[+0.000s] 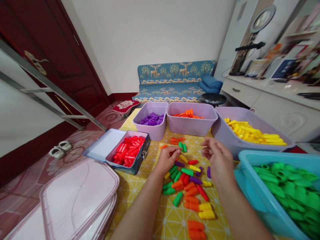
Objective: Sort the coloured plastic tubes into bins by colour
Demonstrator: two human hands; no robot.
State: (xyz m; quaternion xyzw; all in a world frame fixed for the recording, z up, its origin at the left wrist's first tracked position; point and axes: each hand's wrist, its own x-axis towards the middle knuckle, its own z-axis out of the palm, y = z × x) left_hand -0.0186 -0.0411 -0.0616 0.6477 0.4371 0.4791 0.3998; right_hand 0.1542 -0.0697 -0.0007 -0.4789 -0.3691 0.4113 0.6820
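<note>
1. While pressed palm-down on the left edge of the pile of plastic pieces [191, 191], curls its fingers over green and yellow ones: left hand [168, 160]. Cannot tell whether any piece is gripped beneath those fingers.
2. Right hand [218, 161]: hovers just above the right side of the pile, touching none of it. Fingers loosely bent and unclenched, with nothing seen between them.
3. Pile: lies mixed on the yellow patterned tablecloth [140, 190], between both forearms and ahead of them. Shows green, orange, red, yellow and purple pieces, a few strays nearer the tubs.
4. Beyond the pile, in a row: a lilac tub of purple pieces [153, 119], a lilac tub of orange pieces [191, 116], and to the right a larger tub of yellow pieces [252, 133].
5. Near right, just beside the right forearm: blue tub of green pieces [287, 190].
6. Left of the pile: open tin box of red pieces [128, 150], lid laid flat beside it.
7. Near left corner: stacked pink lids [77, 196].
8. Farther back: patterned sofa [175, 80], dark round stool [213, 98], ring light [262, 18] on the white cabinet.
</note>
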